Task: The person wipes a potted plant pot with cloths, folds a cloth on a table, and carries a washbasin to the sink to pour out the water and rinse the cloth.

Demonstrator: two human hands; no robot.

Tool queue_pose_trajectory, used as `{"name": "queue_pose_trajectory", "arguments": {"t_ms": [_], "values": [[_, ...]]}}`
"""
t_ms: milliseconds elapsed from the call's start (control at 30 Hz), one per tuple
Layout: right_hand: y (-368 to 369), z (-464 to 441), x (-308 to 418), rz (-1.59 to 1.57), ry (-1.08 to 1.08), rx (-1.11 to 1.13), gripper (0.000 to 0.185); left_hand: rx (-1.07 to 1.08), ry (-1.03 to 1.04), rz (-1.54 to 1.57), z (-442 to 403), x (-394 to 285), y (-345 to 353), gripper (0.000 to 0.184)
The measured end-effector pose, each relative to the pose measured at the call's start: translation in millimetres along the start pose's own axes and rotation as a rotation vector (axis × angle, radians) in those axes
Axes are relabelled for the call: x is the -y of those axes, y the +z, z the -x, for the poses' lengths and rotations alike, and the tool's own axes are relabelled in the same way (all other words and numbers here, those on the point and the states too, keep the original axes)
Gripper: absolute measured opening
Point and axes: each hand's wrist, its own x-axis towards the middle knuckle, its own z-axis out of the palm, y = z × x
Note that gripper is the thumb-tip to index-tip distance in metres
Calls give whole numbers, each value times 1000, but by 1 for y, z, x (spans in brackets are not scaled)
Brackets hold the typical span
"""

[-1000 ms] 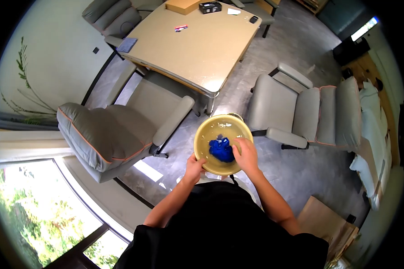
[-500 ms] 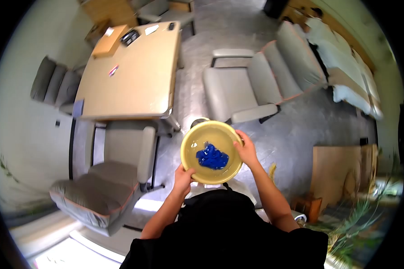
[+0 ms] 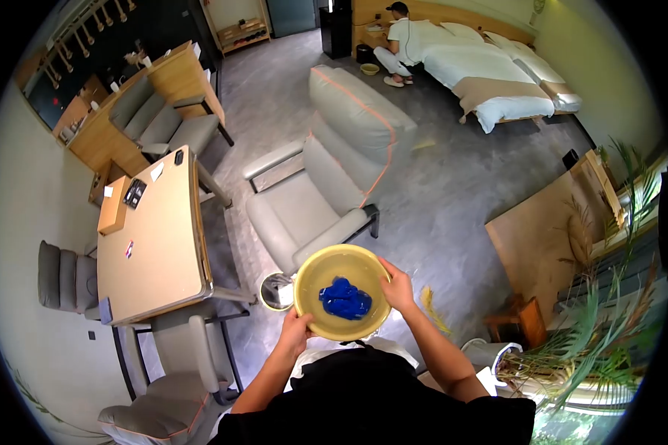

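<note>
A round yellow basin (image 3: 326, 254) is held up in front of my body, with water in it. A wet blue cloth (image 3: 345, 299) lies bunched in the water near the middle. My left hand (image 3: 295, 331) grips the rim at the lower left, its thumb over the edge. On the right side, my right hand (image 3: 398, 286) is closed on the rim. The fingers under the basin are hidden on both sides.
A grey armchair (image 3: 297, 204) stands just beyond the basin. At left is a table (image 3: 159, 252) with a box (image 3: 113, 204). A bin (image 3: 276, 291) is on the floor. Far off, a person (image 3: 399, 44) crouches beside a bed (image 3: 460, 67). Plants (image 3: 594, 348) stand at right.
The view has tilted up and turned right, so more of the far room shows and the table sits further left. Both hands still hold the basin with the blue cloth in it.
</note>
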Motion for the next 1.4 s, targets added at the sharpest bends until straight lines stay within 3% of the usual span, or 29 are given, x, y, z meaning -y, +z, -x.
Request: {"name": "queue_pose_trajectory", "arguments": {"t_ms": [33,133,367,900,1033,1200,1300,1400], "values": [[-20,-7,0,25,101,4,50,27,-10,9,-11,2,21,42],[-77,-35,-23,3,16,-114,51,54,-37,-21,-34,-5,86,40],[-199,-110,-51,-18,91,-208,53,205,-70,-102,-102,-36,228,36],[-368,-359,-100,-79,113,-355,54,385,-96,-175,-314,-158,466,38],[-400,-440,-80,-18,120,-325,56,302,-110,-161,-355,-191,519,38],[-428,-551,-133,27,-44,-313,53,254,-41,-78,-430,-218,575,36],[-448,-615,-114,51,56,-229,53,201,-18,-45,-473,-234,605,38],[-455,-690,-140,-44,-39,-222,52,89,7,-62,-511,-260,644,40]]}}
